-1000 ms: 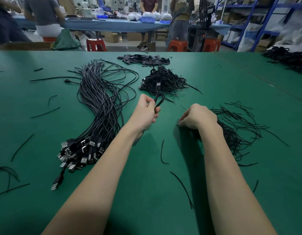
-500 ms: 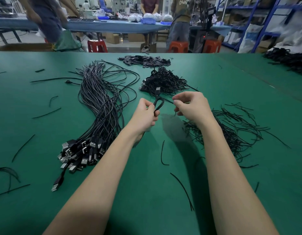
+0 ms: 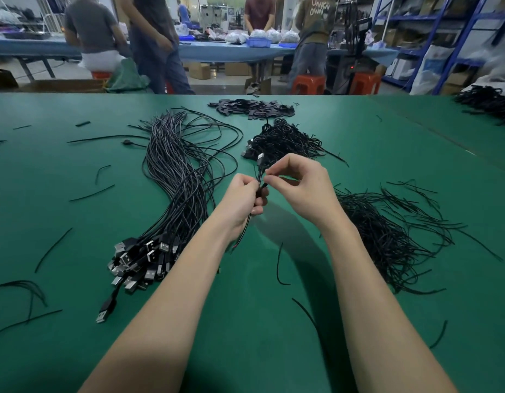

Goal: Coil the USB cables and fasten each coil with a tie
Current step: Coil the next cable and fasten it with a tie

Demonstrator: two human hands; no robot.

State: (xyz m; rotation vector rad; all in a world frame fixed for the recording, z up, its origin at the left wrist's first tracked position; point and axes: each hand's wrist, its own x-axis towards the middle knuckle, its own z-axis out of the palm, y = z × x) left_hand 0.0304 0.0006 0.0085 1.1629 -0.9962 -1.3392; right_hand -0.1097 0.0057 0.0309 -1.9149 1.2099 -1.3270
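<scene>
My left hand [image 3: 242,201] grips a coiled black USB cable [image 3: 260,168] above the green table [image 3: 245,321]; its plug sticks up past my fingers. My right hand [image 3: 302,188] touches the coil from the right, pinching a thin black tie against it with thumb and forefinger. A long bundle of loose USB cables [image 3: 177,177] lies to the left, plugs toward me. The pile of black ties [image 3: 387,236] spreads on the right. A heap of tied coils [image 3: 285,140] sits just beyond my hands.
Stray ties lie scattered over the table, several at the left and near my forearms. A flat pile of small black pieces [image 3: 251,106] rests at the far edge. More cables [image 3: 489,102] are heaped far right. People work at a blue table behind.
My right hand lifted off the tie pile with a tie and moved left to the coil in my left hand. The two hands now meet.
</scene>
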